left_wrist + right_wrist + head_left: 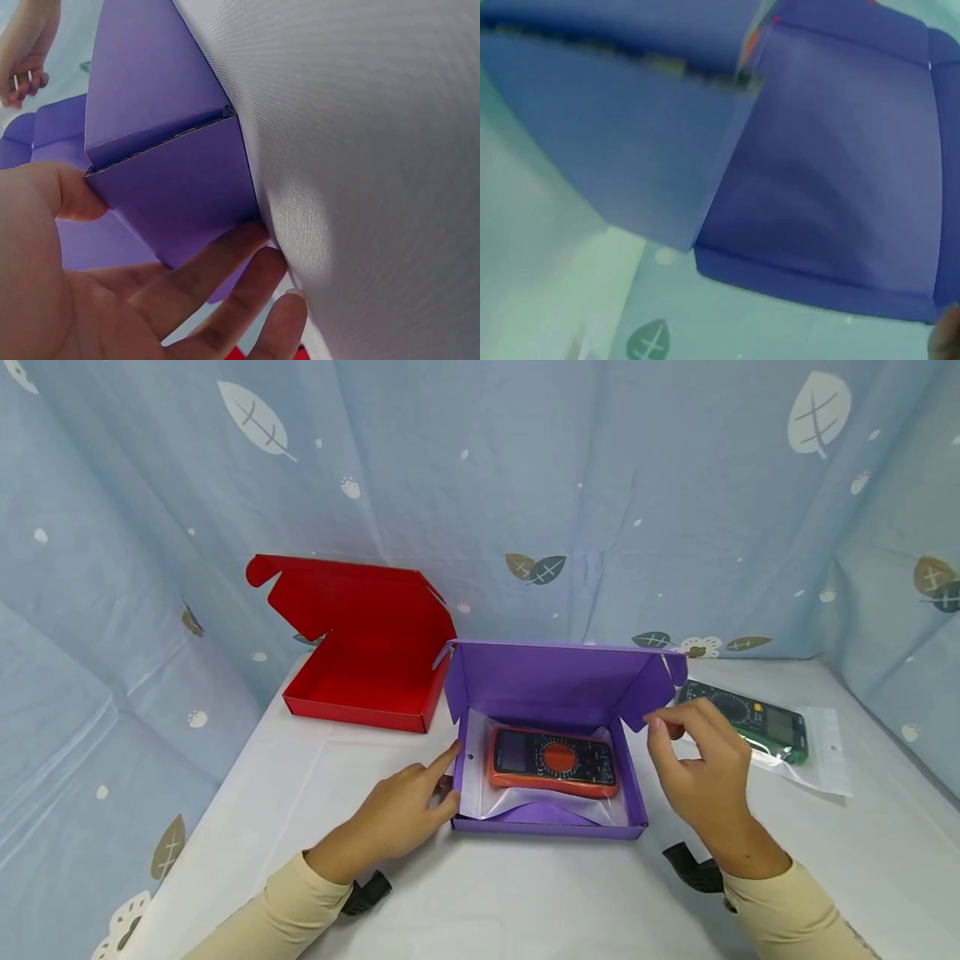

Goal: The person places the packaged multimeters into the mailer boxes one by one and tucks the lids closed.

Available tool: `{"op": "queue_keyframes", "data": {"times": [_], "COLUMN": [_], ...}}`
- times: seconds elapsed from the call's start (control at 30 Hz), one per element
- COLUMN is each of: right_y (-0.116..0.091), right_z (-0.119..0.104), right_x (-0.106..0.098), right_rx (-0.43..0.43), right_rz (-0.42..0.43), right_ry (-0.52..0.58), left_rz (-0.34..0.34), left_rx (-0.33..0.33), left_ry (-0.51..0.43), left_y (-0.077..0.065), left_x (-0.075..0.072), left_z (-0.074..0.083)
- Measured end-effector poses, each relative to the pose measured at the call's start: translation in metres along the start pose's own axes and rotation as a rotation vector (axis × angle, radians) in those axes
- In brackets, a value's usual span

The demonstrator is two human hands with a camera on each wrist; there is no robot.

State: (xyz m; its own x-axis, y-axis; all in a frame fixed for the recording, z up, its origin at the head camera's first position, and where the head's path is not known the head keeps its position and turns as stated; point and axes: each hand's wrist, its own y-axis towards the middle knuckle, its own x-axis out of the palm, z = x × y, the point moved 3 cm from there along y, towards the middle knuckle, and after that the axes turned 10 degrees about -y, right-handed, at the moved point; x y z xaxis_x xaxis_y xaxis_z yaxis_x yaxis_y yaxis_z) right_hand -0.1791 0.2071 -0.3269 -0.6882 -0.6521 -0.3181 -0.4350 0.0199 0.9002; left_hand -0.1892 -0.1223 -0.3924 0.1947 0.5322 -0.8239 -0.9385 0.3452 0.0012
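Note:
An open purple cardboard box [549, 831] stands in front of me with its lid up. Inside it lies an orange multimeter [555, 762] in a clear plastic bag [474, 781]. My left hand [408, 806] rests against the box's left side. Its thumb is at the upper edge and its fingers run along the outer wall, as the left wrist view shows. Beside the lid's right flap [647, 697], my right hand [702, 764] is raised with loosely bent fingers and thumb near the flap's tip, holding nothing visible.
Behind on the left sits an open red cardboard box [356, 716]. A green multimeter [750, 718] in a clear bag lies at the right, partly behind the purple lid and right hand. A patterned blue curtain [480, 485] hangs around the white table [525, 902].

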Motion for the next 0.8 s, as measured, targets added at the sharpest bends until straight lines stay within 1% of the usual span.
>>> {"op": "queue_keyframes", "data": {"times": [0.03,0.1,0.13,0.2,0.3,0.4,0.47,0.53,0.6,0.67,0.8], "right_y": [0.001,0.002,0.002,0.002,0.001,-0.002,-0.005,-0.007,-0.009,-0.010,-0.013], "right_z": [0.002,0.008,0.011,0.018,0.027,0.033,0.037,0.039,0.042,0.045,0.047], "right_x": [-0.002,-0.005,-0.007,-0.008,-0.008,-0.005,-0.003,0.001,0.003,0.006,0.009], "right_rx": [0.023,0.086,0.125,0.200,0.297,0.377,0.413,0.427,0.430,0.428,0.407], "right_rz": [0.039,0.081,0.087,0.067,-0.022,-0.144,-0.235,-0.307,-0.348,-0.367,-0.377], "right_ry": [-0.005,-0.028,-0.044,-0.067,-0.078,-0.073,-0.093,-0.125,-0.145,-0.151,-0.142], "left_rz": [0.001,0.007,0.010,0.013,0.016,0.019,0.024,0.027,0.028,0.029,0.027], "left_rx": [0.002,0.008,0.011,0.010,0.010,0.012,0.018,0.023,0.025,0.027,0.026], "left_ry": [0.000,0.000,0.002,0.005,0.006,0.008,0.010,0.012,0.015,0.016,0.013], "left_y": [0.000,0.000,0.000,0.000,0.000,-0.001,-0.001,-0.001,0.000,0.000,0.000], "left_x": [0.000,0.000,0.000,0.000,0.000,0.000,0.000,0.000,0.001,0.001,0.001], "left_z": [0.000,0.000,0.000,0.000,-0.001,-0.001,-0.001,-0.001,-0.001,-0.001,-0.002]}}
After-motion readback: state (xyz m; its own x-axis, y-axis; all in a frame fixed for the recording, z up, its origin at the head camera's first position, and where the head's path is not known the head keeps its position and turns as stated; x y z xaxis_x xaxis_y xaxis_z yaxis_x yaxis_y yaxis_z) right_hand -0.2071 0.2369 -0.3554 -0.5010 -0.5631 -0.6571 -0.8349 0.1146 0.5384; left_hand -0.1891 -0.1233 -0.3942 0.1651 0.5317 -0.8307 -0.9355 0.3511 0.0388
